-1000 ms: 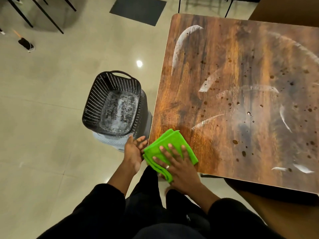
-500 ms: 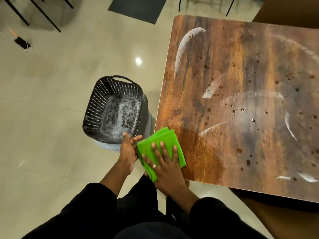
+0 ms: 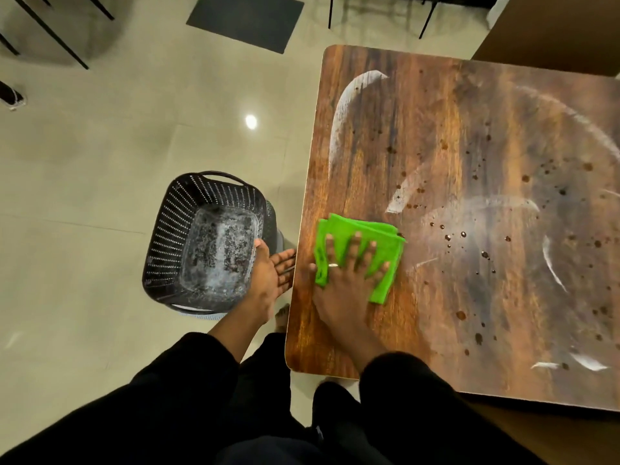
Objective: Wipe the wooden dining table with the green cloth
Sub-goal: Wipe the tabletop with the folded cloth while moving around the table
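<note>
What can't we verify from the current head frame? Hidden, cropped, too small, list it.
Head view only:
- Table: right side and far right corner cut off by the frame edge; the wiped extent is unknown.
- Surface under the green cloth: covered by the cloth and the right hand.
- Left hand: sits at the table edge beside the basket; contact with either is unclear.
- Basket's base: hidden by its own walls.
- Dark object at the left edge: cropped, unidentifiable.

Indoor dining area, home or eatery cannot tell, wooden dining table (image 3: 469, 162) with spots and smears, glossy beige tiled floor (image 3: 84, 162), thin black furniture legs (image 3: 50, 35), dark floor mat (image 3: 245, 18), perforated black basket (image 3: 167, 229)
</note>
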